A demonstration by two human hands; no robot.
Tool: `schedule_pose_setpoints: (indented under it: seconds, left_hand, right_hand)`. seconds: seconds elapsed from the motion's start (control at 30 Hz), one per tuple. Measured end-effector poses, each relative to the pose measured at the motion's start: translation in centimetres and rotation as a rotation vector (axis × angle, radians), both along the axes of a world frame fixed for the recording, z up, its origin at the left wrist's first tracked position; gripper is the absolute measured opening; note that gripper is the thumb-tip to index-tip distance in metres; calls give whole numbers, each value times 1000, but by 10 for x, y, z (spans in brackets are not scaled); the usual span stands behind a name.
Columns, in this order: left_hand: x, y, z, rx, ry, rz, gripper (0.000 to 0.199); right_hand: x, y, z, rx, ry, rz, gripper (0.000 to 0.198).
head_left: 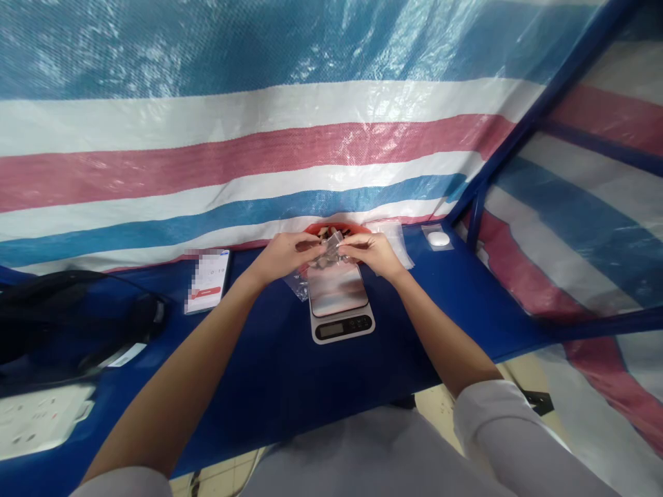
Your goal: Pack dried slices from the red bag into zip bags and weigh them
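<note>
Between my two hands is a small clear plastic bag [333,246], held above the back of a kitchen scale [339,293]. My left hand [291,254] pinches the bag from the left, fingers closed. From the right, my right hand [373,251] grips its other side, fingers closed too. What the bag contains is too small to make out. Just behind it, a red bowl [357,226] holds small brown and dark pieces, partly hidden by my hands. The scale has a shiny plate and a dark display panel [344,326] at its front.
Clear plastic bags [396,241] lie right of the bowl, and another [296,284] lies left of the scale. A phone [208,279] showing a timer, a black headset-like item [150,310] and a white power strip [44,420] are leftward. A white oval object [438,239] sits back right.
</note>
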State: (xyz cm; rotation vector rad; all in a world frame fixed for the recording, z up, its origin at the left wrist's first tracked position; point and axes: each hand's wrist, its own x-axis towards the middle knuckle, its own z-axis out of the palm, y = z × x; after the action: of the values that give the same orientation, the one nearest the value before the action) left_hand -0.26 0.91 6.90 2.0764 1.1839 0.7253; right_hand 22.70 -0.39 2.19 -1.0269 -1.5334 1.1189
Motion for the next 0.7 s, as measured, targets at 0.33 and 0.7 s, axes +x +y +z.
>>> schedule_pose_setpoints:
  seconds: [0.33, 0.7]
  left_hand:
    - [11, -9, -19, -146, -138, -1, 30]
    - [40, -39, -47, -232, -594, 220, 29]
  right_hand:
    - [17, -12, -11, 16, 29, -75, 31]
    - [22, -26, -13, -255, 145, -162, 47]
